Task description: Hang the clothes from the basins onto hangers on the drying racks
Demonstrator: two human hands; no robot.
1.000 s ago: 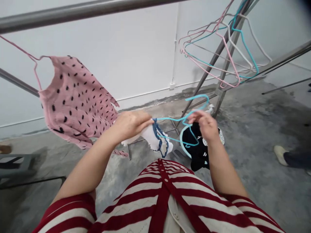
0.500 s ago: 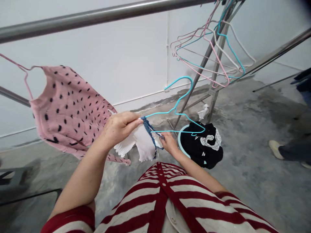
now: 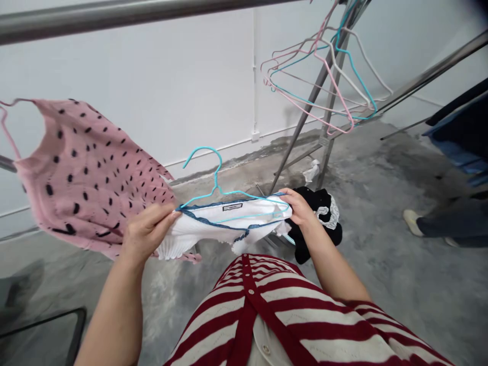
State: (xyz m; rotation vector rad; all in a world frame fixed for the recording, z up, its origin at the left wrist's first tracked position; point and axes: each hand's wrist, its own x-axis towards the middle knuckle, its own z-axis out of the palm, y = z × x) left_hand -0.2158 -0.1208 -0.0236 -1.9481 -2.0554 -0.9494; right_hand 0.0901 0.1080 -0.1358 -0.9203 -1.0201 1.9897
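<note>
Stretched between my hands is a white top point(image 3: 213, 231) with blue trim at its neckline and a small label inside. A light blue hanger point(image 3: 216, 189) sits in the neck opening, its hook pointing up and both shoulders within the top. My left hand point(image 3: 147, 231) is closed on the top's left shoulder, where the hanger's left end meets the cloth. My right hand point(image 3: 299, 206) pinches the right shoulder by the hanger's other end. Just left of the white top hangs a pink knit sweater point(image 3: 95, 152) with black flecks.
A metal rail point(image 3: 125, 18) crosses above. Several pink, white and blue hangers point(image 3: 328, 96) hang at the upper right by a metal stand leg point(image 3: 305, 122). Black clothes point(image 3: 305, 249) lie low behind my right hand. A person's shoe point(image 3: 412, 223) and dark garments point(image 3: 461, 132) are at right.
The top has been spread wide, and the hanger's right end has gone inside its right shoulder. The hanger has moved left; my right hand has risen to the right shoulder and my left hand has shifted left.
</note>
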